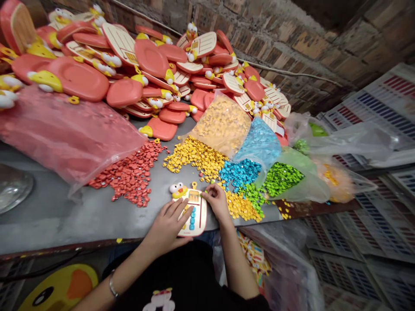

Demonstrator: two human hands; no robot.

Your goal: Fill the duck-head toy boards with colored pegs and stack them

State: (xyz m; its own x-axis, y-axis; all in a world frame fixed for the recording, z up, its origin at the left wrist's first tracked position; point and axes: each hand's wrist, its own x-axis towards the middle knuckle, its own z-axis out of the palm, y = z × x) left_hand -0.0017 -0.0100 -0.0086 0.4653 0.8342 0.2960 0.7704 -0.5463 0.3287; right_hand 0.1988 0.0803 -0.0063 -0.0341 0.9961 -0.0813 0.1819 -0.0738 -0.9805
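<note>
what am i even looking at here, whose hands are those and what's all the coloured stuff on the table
This is one picture from a camera worn on a person's head, looking down at their own two bare hands. The left hand lies flat on a small duck-shaped toy calculator, steadying it. The right hand touches its top right edge with pinched fingertips; whether it holds a button is too small to tell. On the grey table lie loose heaps of little buttons: red, yellow, blue and green, spilling from plastic bags. Behind them is a big pile of red calculator shells.
</note>
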